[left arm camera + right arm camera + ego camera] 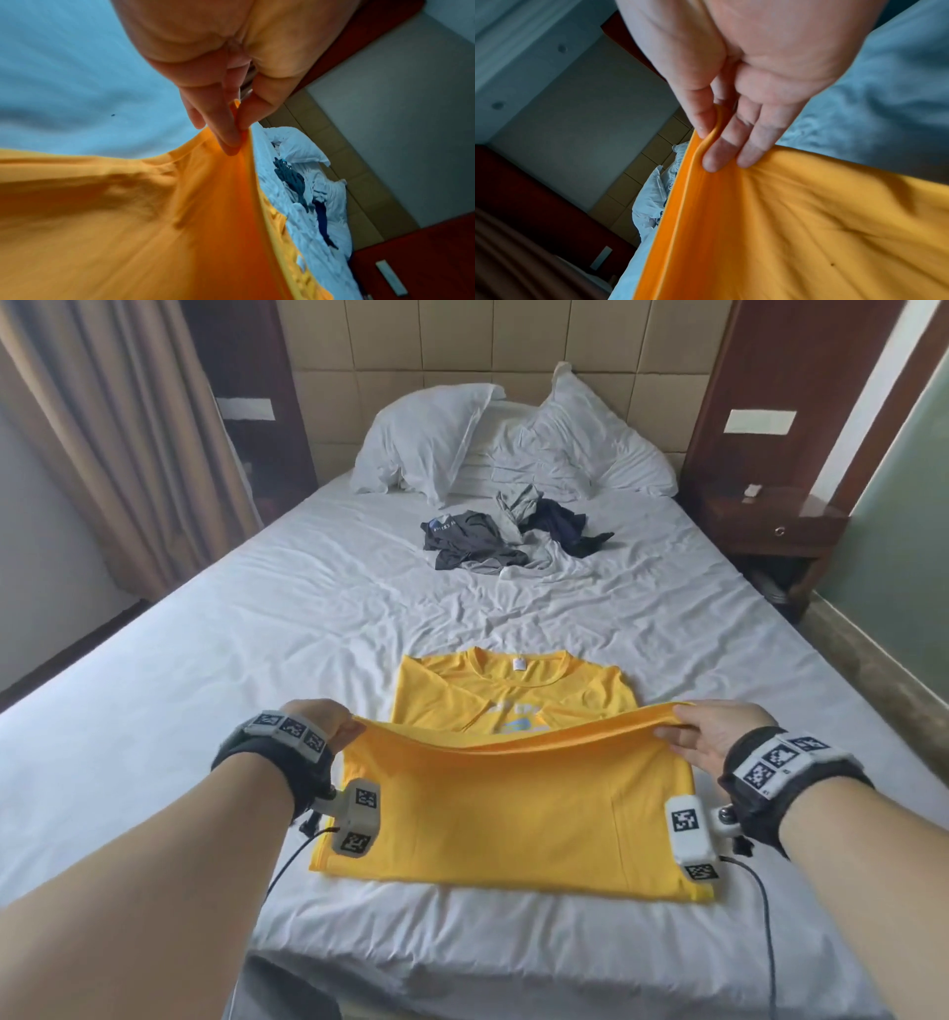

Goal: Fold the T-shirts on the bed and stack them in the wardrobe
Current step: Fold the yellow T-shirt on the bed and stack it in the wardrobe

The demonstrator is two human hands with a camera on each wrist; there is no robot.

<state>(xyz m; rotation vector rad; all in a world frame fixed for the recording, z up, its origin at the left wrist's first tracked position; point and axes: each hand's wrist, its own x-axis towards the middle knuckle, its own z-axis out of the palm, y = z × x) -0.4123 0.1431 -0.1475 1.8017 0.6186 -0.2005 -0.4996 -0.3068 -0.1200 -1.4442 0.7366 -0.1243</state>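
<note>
My left hand (318, 722) pinches the left corner of the yellow T-shirt's (513, 814) lifted edge, thumb against fingers (228, 130) with the cloth between. My right hand (711, 736) pinches the right corner the same way, fingers (712, 156) under the rolled edge.

The risk I see is uneven travel. If one grip moves toward the collar faster than the other, the fold will land skewed and the sleeves tucked beneath may slide out. Both pinches are shallow, near the very edge, so thin fabric could slip free and the panel would drop in a heap. Sag in the middle of the span may also trap a crease.

The shirt lies on the bed (205, 634) near its foot edge, centred. The lower half hangs from my grips toward me, and the collar half lies flat beyond them. The pile of dark T-shirts (513, 534) waits well apart, near the pillows (426, 433).
</note>
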